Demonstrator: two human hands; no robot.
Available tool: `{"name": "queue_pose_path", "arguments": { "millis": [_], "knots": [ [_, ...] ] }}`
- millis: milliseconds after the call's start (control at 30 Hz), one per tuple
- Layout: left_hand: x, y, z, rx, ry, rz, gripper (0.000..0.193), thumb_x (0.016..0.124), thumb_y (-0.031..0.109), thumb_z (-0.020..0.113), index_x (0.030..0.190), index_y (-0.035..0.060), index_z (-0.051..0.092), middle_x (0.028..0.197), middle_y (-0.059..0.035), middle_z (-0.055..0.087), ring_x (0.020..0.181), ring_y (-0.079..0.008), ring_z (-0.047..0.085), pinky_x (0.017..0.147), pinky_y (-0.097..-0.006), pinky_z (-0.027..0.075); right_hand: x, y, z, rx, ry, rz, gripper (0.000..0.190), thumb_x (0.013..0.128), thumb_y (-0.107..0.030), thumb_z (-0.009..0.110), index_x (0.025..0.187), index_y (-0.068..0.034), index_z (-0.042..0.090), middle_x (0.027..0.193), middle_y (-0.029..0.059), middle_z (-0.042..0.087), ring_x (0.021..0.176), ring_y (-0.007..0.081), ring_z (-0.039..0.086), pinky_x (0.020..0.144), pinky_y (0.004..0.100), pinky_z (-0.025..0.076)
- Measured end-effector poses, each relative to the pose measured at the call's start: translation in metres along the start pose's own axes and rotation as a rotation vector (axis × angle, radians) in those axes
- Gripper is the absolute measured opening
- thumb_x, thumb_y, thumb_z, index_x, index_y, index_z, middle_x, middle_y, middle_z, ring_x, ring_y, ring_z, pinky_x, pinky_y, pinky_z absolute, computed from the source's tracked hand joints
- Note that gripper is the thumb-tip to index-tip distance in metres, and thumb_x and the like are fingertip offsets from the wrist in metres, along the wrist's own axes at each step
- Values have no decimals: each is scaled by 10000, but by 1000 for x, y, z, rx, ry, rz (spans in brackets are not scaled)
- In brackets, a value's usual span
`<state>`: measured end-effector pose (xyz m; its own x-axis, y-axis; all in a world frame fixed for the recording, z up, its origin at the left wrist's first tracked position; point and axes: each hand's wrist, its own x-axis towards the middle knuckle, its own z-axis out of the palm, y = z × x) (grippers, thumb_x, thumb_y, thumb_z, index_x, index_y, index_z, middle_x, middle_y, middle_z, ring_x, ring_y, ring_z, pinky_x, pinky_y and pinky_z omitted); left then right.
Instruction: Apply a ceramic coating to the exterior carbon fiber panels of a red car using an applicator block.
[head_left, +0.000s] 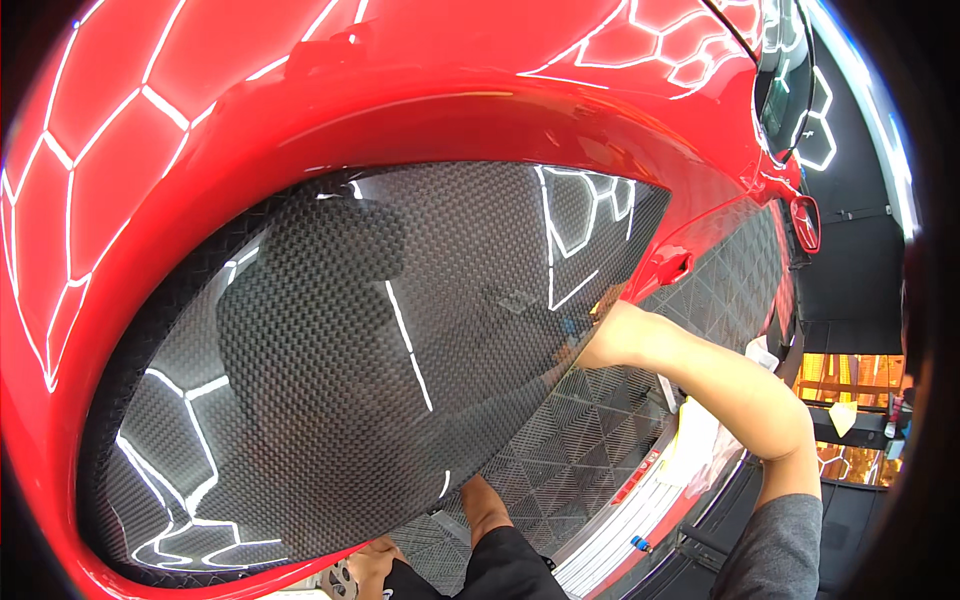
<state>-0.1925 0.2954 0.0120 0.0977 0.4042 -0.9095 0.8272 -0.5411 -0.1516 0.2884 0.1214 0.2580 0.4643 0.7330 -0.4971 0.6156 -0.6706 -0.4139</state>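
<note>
A glossy carbon-fibre panel (465, 322) with a woven pattern fills the middle of the view, framed by the red car bodywork (420, 112). Hexagonal lights and a dark silhouette are mirrored in its surface. My right forearm, in a grey sleeve, reaches in from the lower right. The wrist of my right hand (609, 339) meets the panel's right edge, and the fingers are hidden behind it, so their grip does not show. I cannot make out my left hand in view. Bare legs in black shorts (510, 562) show below the panel.
Dark interlocking floor tiles (570, 442) lie under the panel. A red side mirror (806, 225) juts out at the right. Past my forearm are a long white ribbed strip (622, 540), a blue fitting (641, 544) and pale yellow sheet material (688, 442). A grey metal part (339, 579) shows at the bottom.
</note>
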Motion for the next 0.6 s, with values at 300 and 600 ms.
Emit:
{"name": "queue_pose_path", "arguments": {
  "millis": [300, 600],
  "knots": [
    [-5, 10, -15, -55, -47, -32, 938, 595, 409, 844, 1383, 265, 356, 1380, -232, 381, 1166, -417, 541, 956, -457, 488, -39, 11, -7, 161, 92, 312, 213, 802, -64, 642, 982, 42, 686, 909, 213, 678, 880, 340, 665, 811, 380, 528],
    [-6, 0, -17, 32, 4, 81, 993, 625, 508, 777, 1436, 158, 323, 1337, -261, 471, 1052, -391, 622, 897, -443, 524, -37, -73, -19, -156, 92, 75, 146, 819, -74, 616, 903, 8, 703, 867, 187, 651, 831, 345, 587, 759, 403, 492]
  ]
}}
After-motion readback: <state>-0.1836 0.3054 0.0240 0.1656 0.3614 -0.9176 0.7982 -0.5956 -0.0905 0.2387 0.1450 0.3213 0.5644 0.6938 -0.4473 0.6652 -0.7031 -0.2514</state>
